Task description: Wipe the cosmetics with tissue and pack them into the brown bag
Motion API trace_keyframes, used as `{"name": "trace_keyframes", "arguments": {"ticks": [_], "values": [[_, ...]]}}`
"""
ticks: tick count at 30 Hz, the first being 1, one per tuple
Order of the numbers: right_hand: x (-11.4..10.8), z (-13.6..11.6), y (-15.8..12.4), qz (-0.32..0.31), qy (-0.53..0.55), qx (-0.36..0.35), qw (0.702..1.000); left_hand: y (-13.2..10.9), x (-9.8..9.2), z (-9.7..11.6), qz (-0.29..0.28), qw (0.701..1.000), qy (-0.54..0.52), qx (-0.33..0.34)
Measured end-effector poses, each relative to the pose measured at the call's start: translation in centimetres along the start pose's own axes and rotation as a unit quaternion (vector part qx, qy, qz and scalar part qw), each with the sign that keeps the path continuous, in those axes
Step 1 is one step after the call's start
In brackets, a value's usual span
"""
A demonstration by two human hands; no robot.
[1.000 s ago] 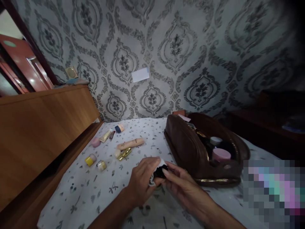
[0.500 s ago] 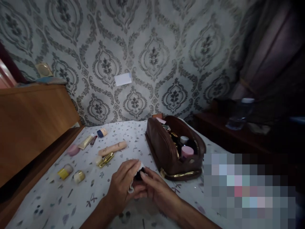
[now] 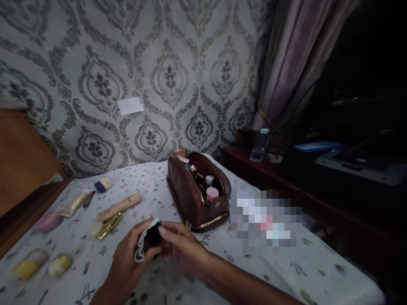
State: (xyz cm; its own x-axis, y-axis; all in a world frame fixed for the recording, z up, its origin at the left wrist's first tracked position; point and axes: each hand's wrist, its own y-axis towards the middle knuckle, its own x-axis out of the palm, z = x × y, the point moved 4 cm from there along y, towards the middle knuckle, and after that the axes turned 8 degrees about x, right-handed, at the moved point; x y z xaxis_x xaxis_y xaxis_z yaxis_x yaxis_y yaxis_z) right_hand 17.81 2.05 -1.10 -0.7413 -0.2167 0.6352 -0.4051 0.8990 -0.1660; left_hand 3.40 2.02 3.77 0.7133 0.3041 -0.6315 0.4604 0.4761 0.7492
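Black item with a white ruffled edge sits between our two hands, raised over the near middle of the printed white cloth, to the near left of a brown bag. Our left hand curls round its left side, thumb below and fingers above, with the ruffle lying between palm and item. Our right hand is bent in from the other side, its fingertips pressed against the black surface, so both grips are closed on the same thing; the lower fingers are partly hidden from us.

As for writing, we can read none for certain. On the long peach tube, left and beyond our hands, dark marks run along the side, too blurred to make out. Just on its near side lies a gold tube, shiny along its length. Farther left, a blue and peach container and a cream tube show us only colour. Inside the unzipped bag we see a pink lid beside a pale cap. On the far wall, a white card is too small for us to read.
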Motion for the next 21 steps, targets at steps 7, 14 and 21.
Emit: {"name": "trace_keyframes", "arguments": {"ticks": [7,14,21], "values": [[0.0,0.1,0.4,-0.015,0.023,0.001,1.0,0.0,-0.1,0.0,0.027,0.997,0.007,0.067],[-0.3,1.2,0.9,-0.056,0.048,0.018,0.997,-0.5,0.5,0.4,0.009,0.985,0.029,0.172],[0.1,0.8,0.6,-0.045,-0.008,0.038,0.998,-1.0,1.3,-0.3,-0.033,0.986,0.056,0.153]]}}
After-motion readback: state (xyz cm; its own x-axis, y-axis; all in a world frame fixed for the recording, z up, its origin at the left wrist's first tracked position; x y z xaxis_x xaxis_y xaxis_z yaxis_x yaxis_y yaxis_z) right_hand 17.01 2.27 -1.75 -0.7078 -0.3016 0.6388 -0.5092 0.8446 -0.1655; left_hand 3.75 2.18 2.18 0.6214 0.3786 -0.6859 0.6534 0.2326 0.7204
